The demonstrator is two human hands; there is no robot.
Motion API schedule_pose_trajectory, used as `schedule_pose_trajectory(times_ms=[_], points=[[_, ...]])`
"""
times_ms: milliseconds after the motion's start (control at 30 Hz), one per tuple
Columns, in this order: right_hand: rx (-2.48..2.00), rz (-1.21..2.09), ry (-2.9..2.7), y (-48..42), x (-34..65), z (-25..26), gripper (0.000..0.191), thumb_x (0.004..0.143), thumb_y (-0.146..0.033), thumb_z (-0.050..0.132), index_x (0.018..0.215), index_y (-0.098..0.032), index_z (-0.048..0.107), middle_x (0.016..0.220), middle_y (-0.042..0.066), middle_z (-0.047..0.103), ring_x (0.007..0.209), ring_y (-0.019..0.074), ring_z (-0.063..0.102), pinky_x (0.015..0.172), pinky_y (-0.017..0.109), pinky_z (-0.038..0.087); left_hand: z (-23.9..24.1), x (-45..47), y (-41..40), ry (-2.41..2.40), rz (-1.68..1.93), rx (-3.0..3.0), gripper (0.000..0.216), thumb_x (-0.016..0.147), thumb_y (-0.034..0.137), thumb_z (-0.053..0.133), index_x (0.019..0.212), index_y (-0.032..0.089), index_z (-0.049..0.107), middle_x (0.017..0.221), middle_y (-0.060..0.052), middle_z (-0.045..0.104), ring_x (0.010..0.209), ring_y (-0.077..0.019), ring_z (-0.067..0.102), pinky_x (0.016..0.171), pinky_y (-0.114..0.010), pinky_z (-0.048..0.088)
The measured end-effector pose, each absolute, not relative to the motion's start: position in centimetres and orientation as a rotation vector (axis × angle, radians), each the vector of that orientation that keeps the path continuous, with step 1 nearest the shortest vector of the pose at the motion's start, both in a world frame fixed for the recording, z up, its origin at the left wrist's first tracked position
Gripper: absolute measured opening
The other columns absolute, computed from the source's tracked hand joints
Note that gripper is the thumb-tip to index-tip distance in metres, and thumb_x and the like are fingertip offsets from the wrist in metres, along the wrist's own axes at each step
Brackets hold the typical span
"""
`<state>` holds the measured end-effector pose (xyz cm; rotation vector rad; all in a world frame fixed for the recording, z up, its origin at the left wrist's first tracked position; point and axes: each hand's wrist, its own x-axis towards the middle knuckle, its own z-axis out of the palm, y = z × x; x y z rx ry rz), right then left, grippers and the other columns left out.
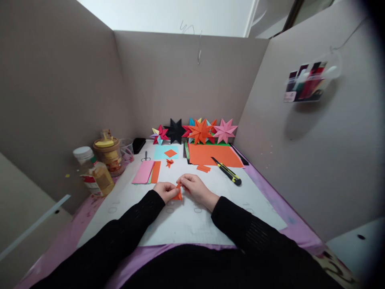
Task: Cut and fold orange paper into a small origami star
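Observation:
Between my two hands is a small folded piece of orange paper (178,195), held just above the white work surface. My left hand (165,191) pinches its left side. The fingertips of my right hand (194,186) close on its upper tip. Beyond them lie a small folded orange piece (169,163) and some orange paper strips (203,168). An orange paper diamond (171,153) rests on a light blue sheet (159,152). To the left is a stack of pink and other coloured papers (143,172).
A yellow and black utility knife (228,172) lies by orange sheets (213,154) at the right. Small scissors (146,156) lie farther left. Several folded paper stars (201,131) lean against the back panel. A bottle (98,172) and a lidded jar (108,156) stand at the left edge.

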<state>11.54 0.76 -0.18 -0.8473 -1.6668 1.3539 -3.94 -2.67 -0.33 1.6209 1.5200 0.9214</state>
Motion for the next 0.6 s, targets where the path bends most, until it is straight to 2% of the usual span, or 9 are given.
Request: schedule_pose_trajectory(times_ms=[167,333,500,600], points=[[-0.841,1.325,-1.751,0.7,11.5,0.0,0.012,0.069,-0.025,0.057,0.065,-0.014,0.060,0.059,-0.002,0.052,0.054,0.0088,0.044,0.053,0.021,0.035,-0.2,-4.0,-2.7,1.525,0.870,1.651,0.030,0.064,0.041,0.056,0.058,0.012,0.061,0.045,0.003,0.047,0.044,-0.0084,0.040,0.045,-0.021,0.032],[-0.884,1.282,-1.677,0.9,11.4,-0.4,0.013,0.068,-0.025,0.055,0.060,-0.015,0.055,0.055,-0.004,0.048,0.052,0.0085,0.042,0.053,0.022,0.035,-0.4,-4.1,-2.5,1.465,0.847,1.680,0.026,0.064,0.036,0.057,0.055,0.012,0.060,0.044,0.004,0.046,0.043,-0.0075,0.039,0.044,-0.020,0.031],[-0.923,1.231,-1.627,1.2,11.5,-0.6,0.015,0.069,-0.028,0.055,0.063,-0.015,0.056,0.059,-0.002,0.052,0.056,0.0098,0.045,0.054,0.022,0.036,-1.4,-4.2,-2.1,1.435,0.839,1.598,0.026,0.061,0.037,0.060,0.063,0.011,0.062,0.044,0.003,0.050,0.040,-0.0078,0.041,0.041,-0.020,0.032],[-0.927,1.215,-1.625,1.3,11.5,-0.6,0.016,0.069,-0.029,0.055,0.063,-0.014,0.056,0.061,-0.001,0.053,0.057,0.0102,0.046,0.054,0.021,0.036,-1.9,-4.3,-1.8,1.307,0.853,1.535,0.030,0.058,0.036,0.064,0.074,0.010,0.062,0.055,-0.001,0.059,0.047,-0.0099,0.050,0.045,-0.021,0.037]])
